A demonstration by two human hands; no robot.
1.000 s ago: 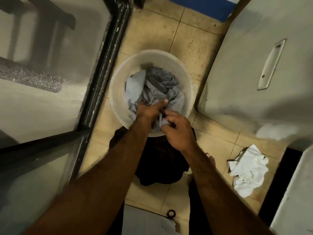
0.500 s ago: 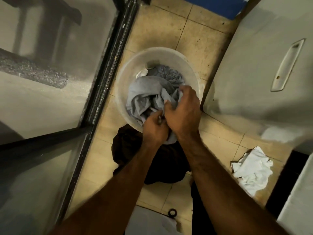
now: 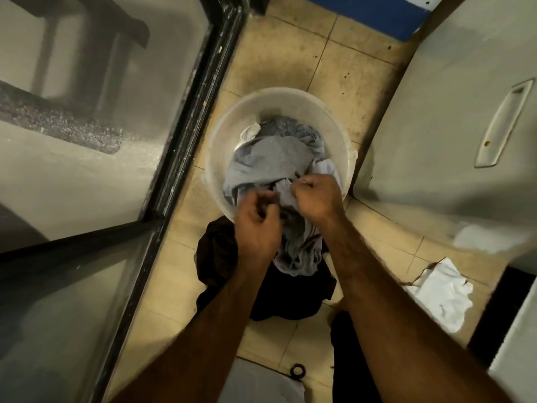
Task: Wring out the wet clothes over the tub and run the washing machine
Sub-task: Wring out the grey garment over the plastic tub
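A round white tub (image 3: 340, 135) stands on the tiled floor, filled with wet grey clothes (image 3: 267, 158). My left hand (image 3: 257, 225) and my right hand (image 3: 316, 197) both grip one grey garment at the tub's near rim, fingers curled round the cloth. A length of that garment (image 3: 299, 251) hangs down between my wrists over the rim. A small white piece (image 3: 251, 130) shows at the back left of the tub.
A dark cloth pile (image 3: 215, 257) lies on the floor just in front of the tub. A white rag (image 3: 441, 292) lies at the right. A grey appliance body with a recessed handle (image 3: 505, 123) fills the right; a glass door with a black frame (image 3: 186, 135) borders the left.
My hands have drawn apart and toward me, pulling a stretch of the grey garment out over the tub's near rim. The right hand has come back from deeper in the tub.
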